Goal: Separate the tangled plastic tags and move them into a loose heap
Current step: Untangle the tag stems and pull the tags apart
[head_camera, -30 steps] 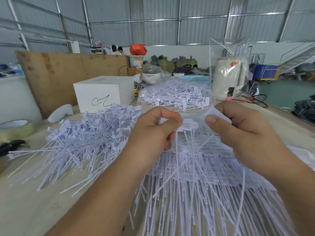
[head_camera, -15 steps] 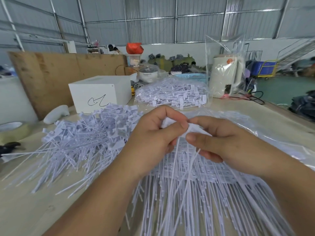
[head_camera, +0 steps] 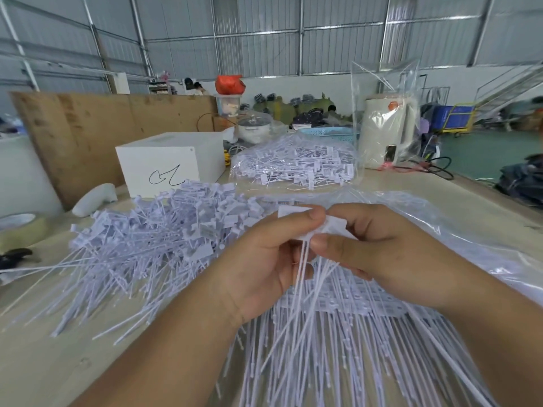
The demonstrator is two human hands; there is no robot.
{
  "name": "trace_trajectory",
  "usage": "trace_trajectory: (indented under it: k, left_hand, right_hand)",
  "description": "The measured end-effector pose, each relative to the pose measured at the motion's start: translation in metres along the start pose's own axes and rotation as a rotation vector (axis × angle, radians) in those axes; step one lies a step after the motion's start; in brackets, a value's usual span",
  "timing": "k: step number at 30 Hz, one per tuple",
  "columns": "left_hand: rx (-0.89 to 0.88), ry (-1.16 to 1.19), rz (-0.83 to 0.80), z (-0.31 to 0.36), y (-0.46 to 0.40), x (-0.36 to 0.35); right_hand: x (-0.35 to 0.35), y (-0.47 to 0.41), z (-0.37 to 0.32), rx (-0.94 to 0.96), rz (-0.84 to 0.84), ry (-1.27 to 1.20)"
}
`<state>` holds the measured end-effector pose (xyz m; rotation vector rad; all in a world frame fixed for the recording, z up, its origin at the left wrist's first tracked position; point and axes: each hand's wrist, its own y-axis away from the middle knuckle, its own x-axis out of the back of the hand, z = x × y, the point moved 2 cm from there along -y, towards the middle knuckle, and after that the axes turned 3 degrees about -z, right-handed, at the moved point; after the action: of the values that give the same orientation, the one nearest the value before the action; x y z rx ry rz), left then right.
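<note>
A loose heap of white plastic tags (head_camera: 141,248) spreads over the left of the table. A flat stack of joined tags (head_camera: 346,318) lies in front of me, tails pointing toward me, partly hidden by my hands. My left hand (head_camera: 264,259) pinches a small bunch of tag heads (head_camera: 293,211) between thumb and fingers above that stack. My right hand (head_camera: 379,248) pinches the neighbouring tag heads (head_camera: 335,224) right beside it. The thin tails of the held tags (head_camera: 299,274) hang down between both hands.
A clear bag of tags (head_camera: 296,165) lies at the back centre, with a white box (head_camera: 167,163) to its left and a white kettle (head_camera: 388,133) to its right. Clear plastic film (head_camera: 458,230) spreads on the right. A tape roll (head_camera: 20,227) and a black tool (head_camera: 14,255) sit at the left edge.
My hands have come together from a spread position. Both now pinch tag heads side by side, and the held tails hang in a narrower bunch.
</note>
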<state>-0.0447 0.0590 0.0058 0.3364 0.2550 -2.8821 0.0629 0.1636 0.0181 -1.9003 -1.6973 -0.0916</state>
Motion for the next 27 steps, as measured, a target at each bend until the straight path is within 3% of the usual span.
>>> trace_trajectory:
  k: [5,11,16,19,24,27]
  left_hand:
    - [0.061,-0.073,0.049,-0.011,-0.001,-0.002]
    - [0.096,-0.047,0.137,-0.008,-0.003,0.003]
    - [0.013,0.026,0.323,-0.003,-0.007,0.01]
    - [-0.078,0.009,0.404,-0.01,-0.01,0.008]
    - [-0.09,-0.058,0.241,-0.019,-0.01,-0.006]
    - [-0.139,-0.117,0.171,-0.017,-0.011,-0.002]
  right_hand:
    - [-0.002,-0.001,0.005,-0.122,0.144,0.232]
    - [-0.005,0.002,0.008,-0.251,0.101,0.361]
    - [0.004,0.002,0.003,-0.172,0.365,0.43]
    - [0.001,0.002,0.002,-0.1,0.367,0.384]
    - [-0.014,0.004,0.005,-0.154,0.186,0.493]
    - [-0.016,-0.003,-0.004,-0.212,0.234,0.436]
